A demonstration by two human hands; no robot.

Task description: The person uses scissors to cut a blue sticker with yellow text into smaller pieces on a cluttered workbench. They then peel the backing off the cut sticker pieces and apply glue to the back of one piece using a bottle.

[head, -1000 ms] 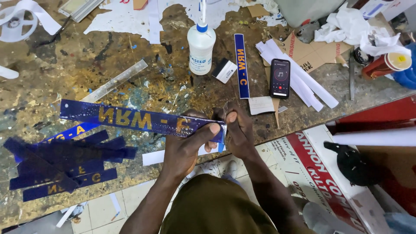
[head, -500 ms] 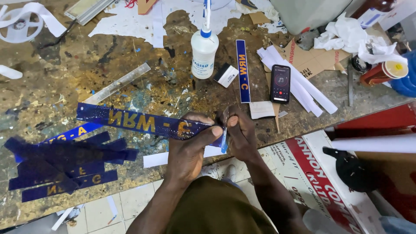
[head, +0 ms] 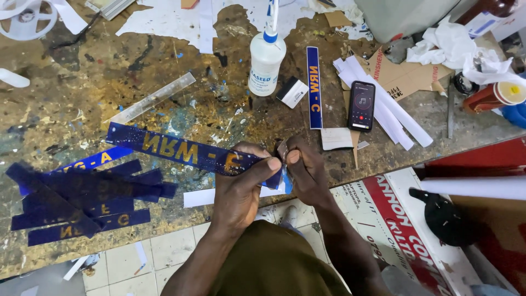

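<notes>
Gripping one end of a long dark blue strip [head: 186,151] with gold letters, left hand [head: 241,189] pinches it between thumb and fingers just above the bench edge; right hand [head: 306,170] clamps the same end from the other side, fingertips meeting the left thumb. Strip runs up-left from the hands, lying low over the worn workbench [head: 82,93].

Versus a second ago: strip tilted a bit steeper, its far end sits higher on the bench, hands have closed tighter together. Everything else on the bench unchanged.

Hard to make out: something small and pale at the right fingertips, can't tell what. Strip's near end hidden under both hands. A white slip [head: 200,196] partly hidden behind the left wrist. Pile of blue strips [head: 82,200] at left overlaps, so the count is rough. Reel [head: 27,16] at top left cut by the frame.

Counts: one glue bottle [head: 267,60] with blue nozzle, one phone [head: 361,106] with lit screen, one separate blue strip [head: 313,87] lying upright between bottle and phone, one clear ruler [head: 153,98], one small white block [head: 292,92] beside the bottle, several white paper strips [head: 389,107] right of the phone, roughly five or six strips in the pile.
</notes>
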